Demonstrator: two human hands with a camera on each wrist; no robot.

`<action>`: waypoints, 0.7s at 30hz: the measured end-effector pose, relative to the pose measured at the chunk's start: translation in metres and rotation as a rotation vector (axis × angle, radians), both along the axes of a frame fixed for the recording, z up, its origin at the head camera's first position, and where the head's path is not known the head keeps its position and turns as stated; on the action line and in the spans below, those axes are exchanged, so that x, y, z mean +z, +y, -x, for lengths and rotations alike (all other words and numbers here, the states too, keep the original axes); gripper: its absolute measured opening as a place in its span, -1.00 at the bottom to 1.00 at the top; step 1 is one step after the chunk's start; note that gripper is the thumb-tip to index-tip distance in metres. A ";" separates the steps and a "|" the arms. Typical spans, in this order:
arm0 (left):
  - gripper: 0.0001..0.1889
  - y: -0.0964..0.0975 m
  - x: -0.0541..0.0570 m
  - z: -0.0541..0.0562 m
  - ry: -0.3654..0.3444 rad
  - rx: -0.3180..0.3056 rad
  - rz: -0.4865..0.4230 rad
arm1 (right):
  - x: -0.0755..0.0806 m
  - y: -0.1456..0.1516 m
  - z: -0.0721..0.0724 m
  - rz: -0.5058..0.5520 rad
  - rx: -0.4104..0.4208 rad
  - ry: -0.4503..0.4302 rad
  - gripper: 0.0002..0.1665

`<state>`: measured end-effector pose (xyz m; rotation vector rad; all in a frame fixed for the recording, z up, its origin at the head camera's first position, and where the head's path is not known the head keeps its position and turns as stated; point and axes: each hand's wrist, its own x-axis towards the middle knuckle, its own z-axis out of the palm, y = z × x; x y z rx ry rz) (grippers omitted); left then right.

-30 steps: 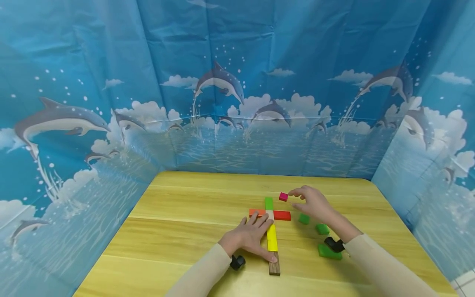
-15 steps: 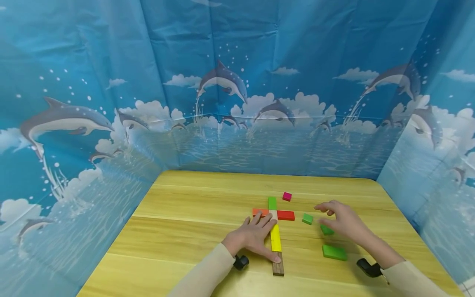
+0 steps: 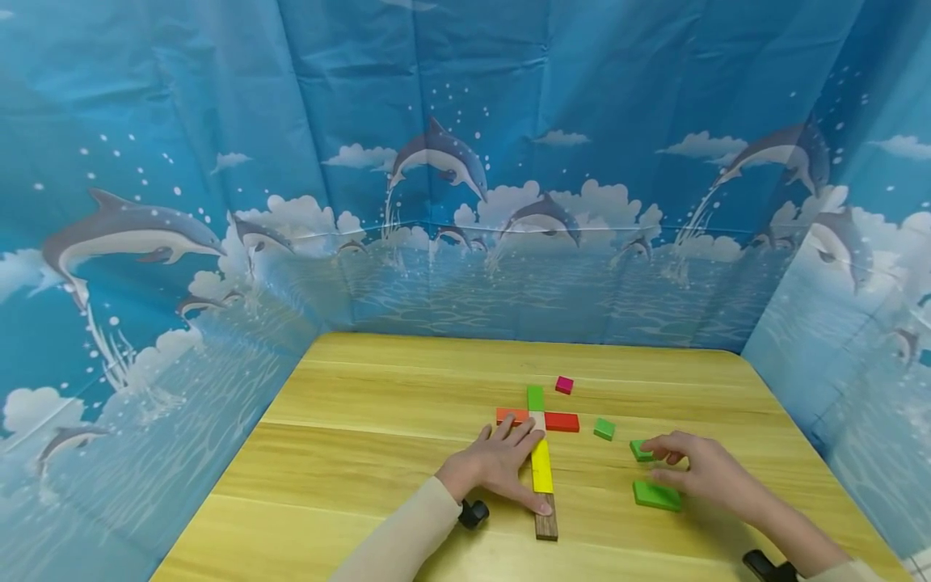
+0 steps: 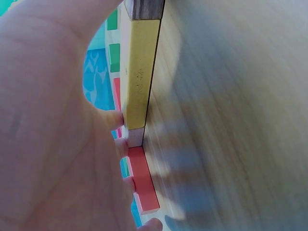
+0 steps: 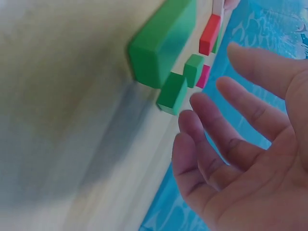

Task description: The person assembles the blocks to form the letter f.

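A flat cross of blocks lies mid-table: a green block (image 3: pixel 535 396), pale centre block (image 3: pixel 539 419), orange block (image 3: pixel 507 415), red block (image 3: pixel 562 422), yellow block (image 3: pixel 541 469) and dark brown block (image 3: pixel 547 529). Across its left side my left hand (image 3: pixel 489 465) rests with fingers spread, fingertips at the orange and pale blocks, thumb on the brown one. My right hand (image 3: pixel 701 470), fingers loosely bent, hovers by a small green block (image 3: pixel 638 450) and a longer green block (image 3: pixel 657 496). In the right wrist view nothing is between its fingers and the long green block (image 5: pixel 159 48) lies beyond.
Another small green block (image 3: pixel 604 428) lies right of the cross, and a pink block (image 3: pixel 564 385) sits farther back. The wooden table (image 3: pixel 305 477) ends at a blue dolphin-print curtain (image 3: pixel 465 283) on the back and sides.
My right hand has moved from beside the pink block, rightward and nearer, to the green blocks. The left hand stays on the cross; the view has shifted slightly.
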<state>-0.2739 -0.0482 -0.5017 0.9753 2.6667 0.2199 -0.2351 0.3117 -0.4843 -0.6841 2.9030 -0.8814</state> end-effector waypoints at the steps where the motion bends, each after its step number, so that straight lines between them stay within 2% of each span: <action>1: 0.24 0.000 0.000 0.000 0.000 -0.001 -0.001 | -0.001 0.000 -0.001 0.005 0.007 -0.019 -0.53; 7: 0.24 0.001 -0.001 0.000 -0.001 0.004 0.005 | -0.006 -0.002 -0.009 0.015 0.054 -0.124 -0.52; 11: 0.23 0.000 0.000 0.000 0.001 0.010 0.006 | -0.008 -0.005 -0.010 -0.023 0.066 -0.167 -0.49; 16: 0.24 0.000 0.001 -0.001 0.002 0.001 -0.003 | -0.011 -0.008 -0.011 -0.074 0.059 -0.151 -0.53; 21: 0.24 0.000 0.003 -0.002 0.003 -0.008 -0.005 | -0.012 -0.010 -0.012 -0.073 0.059 -0.126 -0.61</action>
